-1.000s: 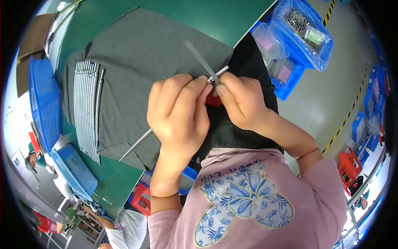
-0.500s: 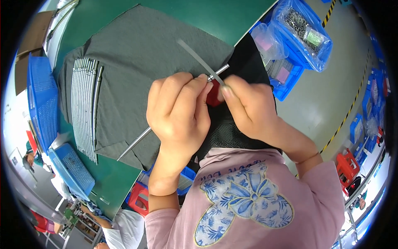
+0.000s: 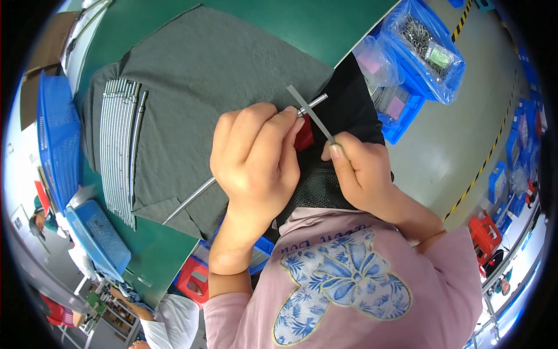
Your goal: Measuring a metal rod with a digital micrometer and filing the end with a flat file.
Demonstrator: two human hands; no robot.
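Observation:
My left hand (image 3: 254,152) is closed around a thin metal rod (image 3: 190,200), which slants from lower left to upper right. The rod's far end, with a groove near it, sticks out past my thumb and fingertips. In a pinch, my right hand (image 3: 365,170) holds one end of a flat grey file (image 3: 314,117). The file lies across the rod close to its grooved end. Several similar rods (image 3: 118,154) lie side by side at the left on a dark grey cloth (image 3: 197,64). Something red (image 3: 304,137) shows beneath the rod's end, partly hidden by my left hand.
The cloth covers part of a green table (image 3: 285,17). Blue baskets (image 3: 59,136) stand along its left edge. At right, a blue bin (image 3: 452,87) lined with plastic holds small metal parts, above another blue bin (image 3: 401,129). A person in a white sleeve (image 3: 174,320) is at lower left.
My right hand has moved down and to the right, drawing the file along with it across the rod. My left hand keeps its hold on the rod, shifting only slightly.

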